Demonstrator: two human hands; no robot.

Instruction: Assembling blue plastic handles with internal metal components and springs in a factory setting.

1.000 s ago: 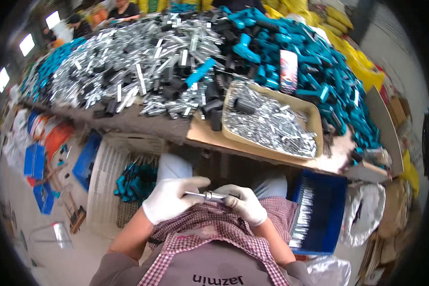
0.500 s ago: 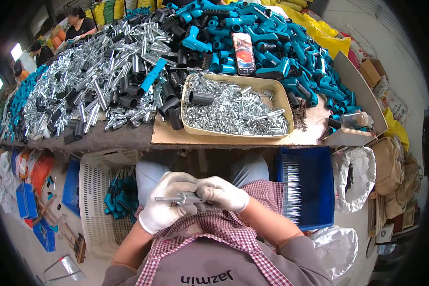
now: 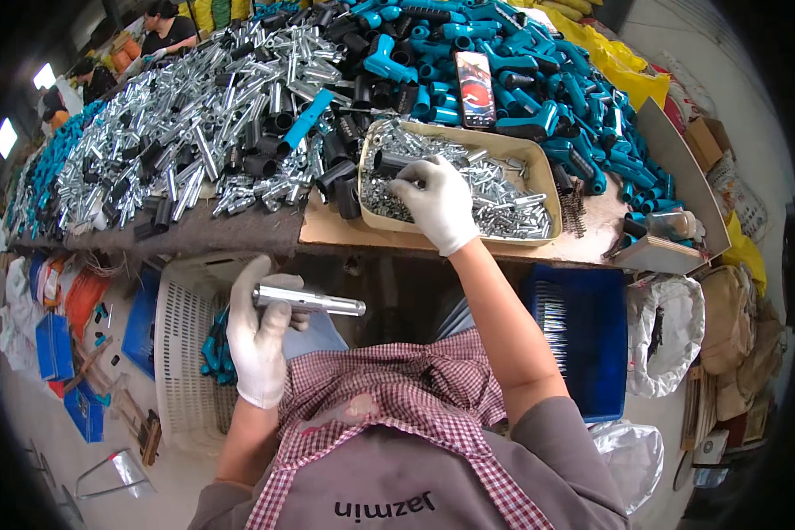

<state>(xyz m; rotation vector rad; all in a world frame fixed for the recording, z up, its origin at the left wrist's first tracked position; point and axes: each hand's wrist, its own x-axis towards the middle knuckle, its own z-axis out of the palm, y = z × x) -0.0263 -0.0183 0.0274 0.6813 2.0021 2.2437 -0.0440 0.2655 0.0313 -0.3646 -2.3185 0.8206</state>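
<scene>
- Far on my left, blue bins (image 3: 53, 346) sit on the floor.
- Next comes a big white basket (image 3: 175, 353) with lots of holes in its side. Some blue-green parts (image 3: 218, 349) are inside it.
- Up on the table there is a huge, messy heap of shiny silver parts (image 3: 212, 115), with black bits mixed in.
- My left hand (image 3: 261, 331) wears a white glove. It is gripping a shiny metal tube (image 3: 318, 301), with my thumb on the near side. The tube lies sideways in front of me, near the table edge, and its right end pokes out past my hand.
- A flat blue-green strip (image 3: 307, 121) lies on top of the heap.
- My right hand (image 3: 437, 199), in a white glove too, is over a cream tray (image 3: 553, 212) full of little metal bits. My fingers are curled, but I cannot tell if they pinch anything.
- Behind the tray, a phone (image 3: 475, 88) leans on a pile of blue-green handles (image 3: 583, 124).
- Under the table on my right, a blue box (image 3: 596, 349) holds thin silver rods (image 3: 552, 322).
- Just beside it stands a white bag (image 3: 667, 353).
</scene>
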